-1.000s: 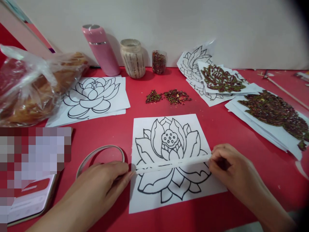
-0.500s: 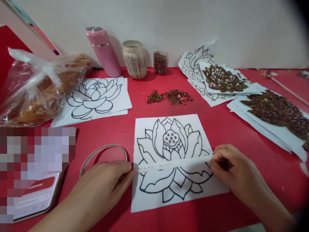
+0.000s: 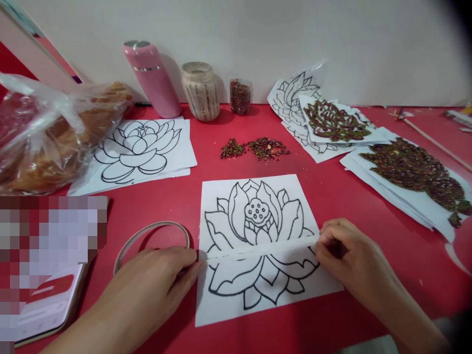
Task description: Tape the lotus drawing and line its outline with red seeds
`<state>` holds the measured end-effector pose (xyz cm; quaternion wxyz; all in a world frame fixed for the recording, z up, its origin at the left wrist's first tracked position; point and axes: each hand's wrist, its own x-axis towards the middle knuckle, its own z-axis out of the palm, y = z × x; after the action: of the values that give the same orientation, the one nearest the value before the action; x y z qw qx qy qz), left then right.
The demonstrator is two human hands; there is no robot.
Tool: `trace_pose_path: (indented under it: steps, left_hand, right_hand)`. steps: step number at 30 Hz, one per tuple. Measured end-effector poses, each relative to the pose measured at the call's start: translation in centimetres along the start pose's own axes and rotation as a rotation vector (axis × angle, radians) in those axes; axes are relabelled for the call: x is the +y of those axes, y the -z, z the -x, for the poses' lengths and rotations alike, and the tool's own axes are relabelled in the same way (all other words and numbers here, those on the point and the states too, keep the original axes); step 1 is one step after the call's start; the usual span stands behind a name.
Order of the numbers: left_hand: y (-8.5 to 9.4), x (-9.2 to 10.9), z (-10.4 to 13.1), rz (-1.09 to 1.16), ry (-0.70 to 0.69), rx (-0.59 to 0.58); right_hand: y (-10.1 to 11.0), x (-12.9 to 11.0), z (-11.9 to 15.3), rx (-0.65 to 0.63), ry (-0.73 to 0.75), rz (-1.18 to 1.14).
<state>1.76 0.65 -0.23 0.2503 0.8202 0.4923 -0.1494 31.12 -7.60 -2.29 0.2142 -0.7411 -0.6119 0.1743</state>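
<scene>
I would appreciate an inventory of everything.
Lotus drawing: one, white, centre
Strip: one, white, across drawing
Ring: one, whitish, left
Smartphone: one, beige edge, left
Plastic bag: one, clear, left
Plain lotus sheets: several, white, back
Flask: one, pink, back
Jar: one, beige, back
Seed cup: one, clear, back
Seed piles: two, reddish, middle
Seeded drawings: two, brown, right
Stick: one, tan, right
Table: one, red, beneath
Wall: one, whitish, behind
Left hand: one, gripping strip
Right hand: one, gripping strip
</scene>
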Motion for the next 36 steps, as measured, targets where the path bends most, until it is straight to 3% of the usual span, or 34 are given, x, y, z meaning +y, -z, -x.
trace_pose_path:
  steps: [17, 36]
  left_hand:
    - [-0.62, -0.8, -0.39, 0.005, 0.029, 0.021]
    - [-0.83, -0.8, -0.27, 0.002, 0.026, 0.036]
  right_hand:
    - [0.25, -1.03, -0.35, 0.034, 0.002, 0.047]
    - [0.38, -0.63, -0.32, -0.035, -0.018, 0.004]
